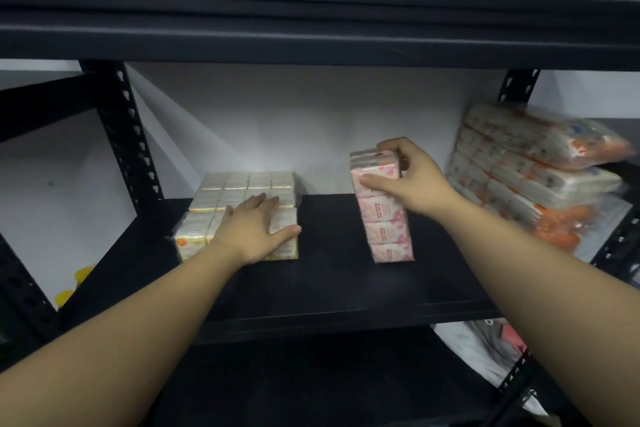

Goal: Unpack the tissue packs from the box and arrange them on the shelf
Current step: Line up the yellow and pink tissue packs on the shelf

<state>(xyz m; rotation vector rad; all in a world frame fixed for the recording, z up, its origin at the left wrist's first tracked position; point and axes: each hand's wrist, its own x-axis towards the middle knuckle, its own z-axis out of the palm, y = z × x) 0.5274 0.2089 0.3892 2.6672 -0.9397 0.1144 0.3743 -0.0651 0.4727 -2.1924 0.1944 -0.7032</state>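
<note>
The right hand [412, 180] pinches the upright pink tissue pack [384, 218]; the left hand [256, 229], its grip spread, lies flat on the yellow tissue pack [239, 198].

The pink tissue pack [382, 215], standing upright on the black shelf [329, 288] at about 3 o'clock from the frame's middle, carries lines of dark pink print running sideways on its wrapped sections, but the letters are too blurred to read. No other text, brand, number or sign is legible anywhere in view.
</note>
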